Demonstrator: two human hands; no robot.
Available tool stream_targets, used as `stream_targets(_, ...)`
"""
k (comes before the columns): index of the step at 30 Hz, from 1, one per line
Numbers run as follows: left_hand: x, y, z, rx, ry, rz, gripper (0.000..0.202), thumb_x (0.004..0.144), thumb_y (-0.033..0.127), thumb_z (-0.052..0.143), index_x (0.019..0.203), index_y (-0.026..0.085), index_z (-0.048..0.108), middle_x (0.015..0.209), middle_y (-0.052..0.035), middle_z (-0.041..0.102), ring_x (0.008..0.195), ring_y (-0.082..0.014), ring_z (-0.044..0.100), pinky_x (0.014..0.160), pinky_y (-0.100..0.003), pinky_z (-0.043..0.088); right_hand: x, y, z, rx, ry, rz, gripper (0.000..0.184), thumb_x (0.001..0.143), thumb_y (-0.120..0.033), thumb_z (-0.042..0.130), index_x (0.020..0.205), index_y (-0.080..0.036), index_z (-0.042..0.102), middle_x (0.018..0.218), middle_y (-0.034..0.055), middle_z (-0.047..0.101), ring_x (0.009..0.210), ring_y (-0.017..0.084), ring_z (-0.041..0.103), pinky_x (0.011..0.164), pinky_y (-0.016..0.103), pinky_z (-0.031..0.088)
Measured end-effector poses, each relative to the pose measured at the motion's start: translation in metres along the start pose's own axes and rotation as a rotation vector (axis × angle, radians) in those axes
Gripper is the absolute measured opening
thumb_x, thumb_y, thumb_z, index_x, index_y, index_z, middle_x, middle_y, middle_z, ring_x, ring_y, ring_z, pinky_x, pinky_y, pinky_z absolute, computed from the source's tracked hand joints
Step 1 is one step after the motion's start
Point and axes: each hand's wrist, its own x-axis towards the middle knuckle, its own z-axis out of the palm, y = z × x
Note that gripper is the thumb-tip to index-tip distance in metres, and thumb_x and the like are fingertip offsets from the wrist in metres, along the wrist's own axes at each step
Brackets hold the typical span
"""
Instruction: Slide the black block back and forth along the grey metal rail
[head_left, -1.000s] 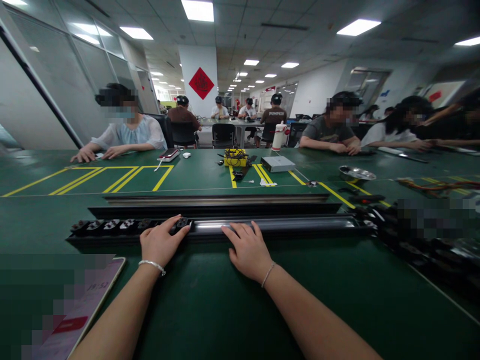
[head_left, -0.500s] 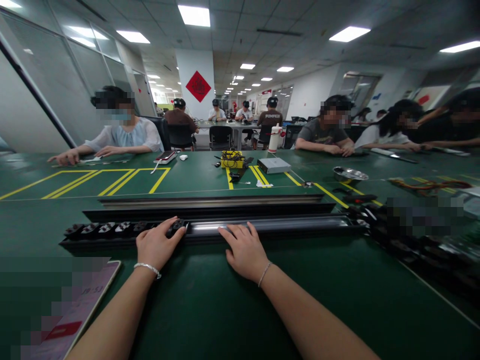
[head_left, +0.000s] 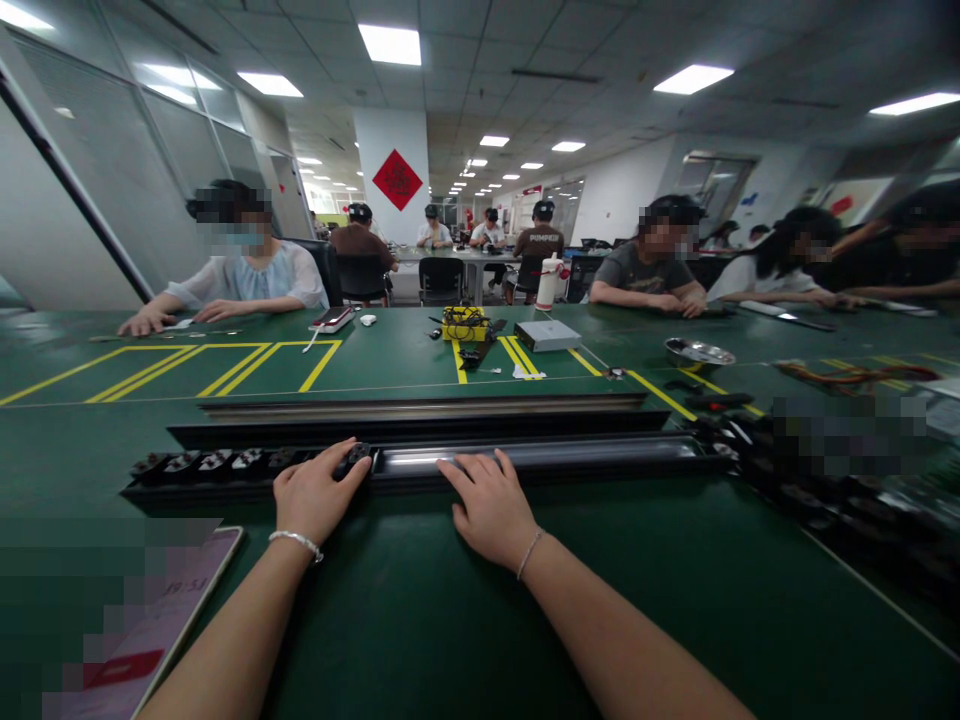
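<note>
A long black metal channel (head_left: 555, 458) lies across the green table in front of me. Its left part holds a row of black socket modules with shiny metal contacts (head_left: 214, 461); to the right its grey inner floor shows. My left hand (head_left: 313, 500) is over the channel, thumb and forefinger on either side of the endmost black socket module (head_left: 361, 452). The other left fingers are partly hidden behind the hand. My right hand (head_left: 491, 508) lies on the channel's near edge, fingers spread and holding nothing.
Two long dark strips (head_left: 420, 409) lie behind the channel. A phone (head_left: 196, 585) sits at lower left. Black parts (head_left: 847, 500) are heaped at right, near a metal bowl (head_left: 699, 353). Farther back are a yellow box with cables (head_left: 464, 324) and a grey box (head_left: 548, 335). Co-workers sit opposite.
My hands keep nearly the same place on the channel. The view has shifted slightly. The masked co-worker at left has drawn one hand a little inward.
</note>
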Motion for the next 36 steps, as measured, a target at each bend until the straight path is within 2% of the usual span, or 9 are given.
stream_targets(14, 0.0007, -0.0029, 0.0019, -0.022, 0.018, 0.014, 0.046, 0.076, 0.055, 0.038, 0.112, 0.033, 0.055, 0.123, 0.0007, 0.055, 0.113, -0.0229, 0.049, 0.093, -0.041, 0.029, 0.0001, -0.0011, -0.0025, -0.035, -0.039, 0.012, 0.052, 0.079, -0.029, 0.046, 0.130, -0.030, 0.036, 0.129, 0.0027, 0.045, 0.117, 0.019, 0.036, 0.104, 0.043, 0.010)
stream_targets(23, -0.0008, 0.0002, 0.0000, 0.001, 0.014, 0.013, 0.047, 0.076, 0.056, 0.037, 0.112, 0.033, 0.056, 0.123, 0.0019, 0.055, 0.114, -0.0230, 0.048, 0.092, -0.040, 0.030, 0.0005, 0.0008, 0.0016, -0.005, 0.000, -0.001, 0.052, 0.078, -0.028, 0.046, 0.128, -0.030, 0.037, 0.126, 0.0031, 0.047, 0.115, 0.020, 0.038, 0.104, 0.044, 0.011)
stream_targets(36, -0.0005, -0.0006, 0.0009, 0.004, 0.012, 0.015, 0.047, 0.076, 0.056, 0.036, 0.112, 0.032, 0.055, 0.125, 0.0018, 0.054, 0.115, -0.0214, 0.047, 0.092, -0.039, 0.028, 0.0002, -0.0008, -0.0007, -0.036, -0.015, 0.005, 0.050, 0.078, -0.029, 0.045, 0.128, -0.030, 0.037, 0.126, 0.0031, 0.047, 0.115, 0.020, 0.038, 0.103, 0.044, 0.012)
